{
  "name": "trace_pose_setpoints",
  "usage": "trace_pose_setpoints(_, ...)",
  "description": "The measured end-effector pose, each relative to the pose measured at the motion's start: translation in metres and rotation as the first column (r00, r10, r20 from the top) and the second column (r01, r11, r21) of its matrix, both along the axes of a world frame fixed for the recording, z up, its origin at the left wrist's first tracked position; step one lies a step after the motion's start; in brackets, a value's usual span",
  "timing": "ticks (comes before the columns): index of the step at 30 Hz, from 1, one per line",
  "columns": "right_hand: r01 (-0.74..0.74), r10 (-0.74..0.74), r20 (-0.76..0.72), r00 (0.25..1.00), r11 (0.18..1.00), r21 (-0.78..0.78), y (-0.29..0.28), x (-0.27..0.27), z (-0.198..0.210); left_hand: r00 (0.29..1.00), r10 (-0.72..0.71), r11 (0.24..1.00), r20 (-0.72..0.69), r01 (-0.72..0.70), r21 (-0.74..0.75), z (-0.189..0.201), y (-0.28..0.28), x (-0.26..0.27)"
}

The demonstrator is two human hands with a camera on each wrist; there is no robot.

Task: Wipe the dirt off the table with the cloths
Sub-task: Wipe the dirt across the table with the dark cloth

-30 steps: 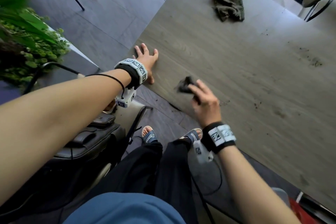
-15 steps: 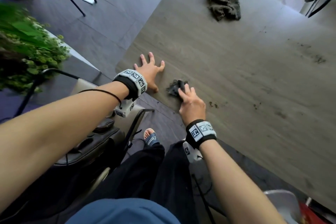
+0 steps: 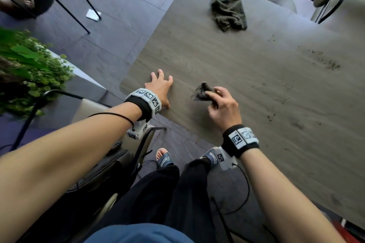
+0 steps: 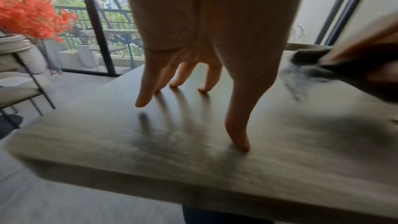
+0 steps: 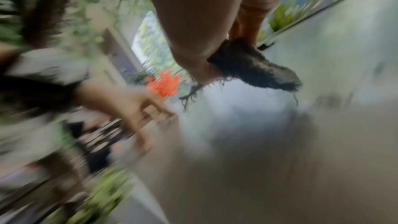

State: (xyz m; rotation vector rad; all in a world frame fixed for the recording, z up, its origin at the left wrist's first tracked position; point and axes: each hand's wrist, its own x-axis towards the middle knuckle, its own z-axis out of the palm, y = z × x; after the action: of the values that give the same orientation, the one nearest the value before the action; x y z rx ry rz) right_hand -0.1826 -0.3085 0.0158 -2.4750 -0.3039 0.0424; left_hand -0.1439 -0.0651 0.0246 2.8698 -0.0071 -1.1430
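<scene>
Right hand (image 3: 223, 104): grip pinched on small dark cloth (image 3: 202, 92), lifted off the surface (image 3: 256, 89). Left hand (image 3: 161, 88): fingers spread flat near the corner. Risk: crumbs (image 3: 325, 61) flicked onto the floor; loose pinch dropping cloth.

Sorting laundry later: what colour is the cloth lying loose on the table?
Olive green cloth, clearest in the head view.

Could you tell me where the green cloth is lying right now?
In the head view, the green cloth lies crumpled at the table's far end, away from both hands, with dirt specks to its right.
</scene>
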Motion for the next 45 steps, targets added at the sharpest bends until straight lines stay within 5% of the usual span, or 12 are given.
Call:
trace_pose_setpoints(5, 0.159, -0.205, -0.181, 0.962, 0.958, -0.238, -0.071, 0.08, -0.011, 0.996, -0.084, 0.994, -0.002, 0.084, -0.064, -0.004, -0.05, -0.011)
trace_pose_setpoints(11, 0.022, -0.094, -0.167, 0.981, 0.921, -0.389, -0.067, 0.051, -0.022, 0.997, -0.017, 0.997, -0.081, 0.01, -0.08, 0.0, -0.064, 0.0)
trace_pose_setpoints(20, -0.14, 0.115, -0.11, 0.987, 0.955, -0.26, -0.025, -0.08, -0.033, 0.996, 0.012, 0.996, -0.091, -0.02, -0.088, 0.002, -0.064, 0.0)
trace_pose_setpoints(28, -0.362, 0.321, -0.348, 0.881, 0.931, -0.057, 0.007, -0.157, -0.026, 0.996, 0.019, 0.995, -0.092, -0.028, -0.096, 0.001, -0.066, -0.001)
trace_pose_setpoints(32, -0.176, 0.197, -0.131, 0.972, 0.972, 0.154, -0.003, -0.133, -0.016, 0.996, 0.023, 0.995, -0.091, -0.032, -0.095, 0.002, -0.065, -0.002)
trace_pose_setpoints(36, 0.066, -0.068, 0.003, 0.998, 0.987, 0.149, -0.034, -0.031, -0.004, 0.996, 0.022, 0.994, -0.083, -0.031, -0.106, 0.0, -0.064, -0.003)
trace_pose_setpoints(40, 0.262, -0.269, -0.141, 0.953, 0.963, -0.064, -0.081, 0.039, -0.015, 0.997, 0.034, 0.993, -0.075, -0.042, -0.114, -0.002, -0.062, -0.004)
trace_pose_setpoints(45, 0.284, -0.315, -0.198, 0.928, 0.944, -0.17, -0.065, 0.012, -0.031, 0.996, 0.038, 0.992, -0.078, -0.047, -0.118, -0.003, -0.062, -0.004)
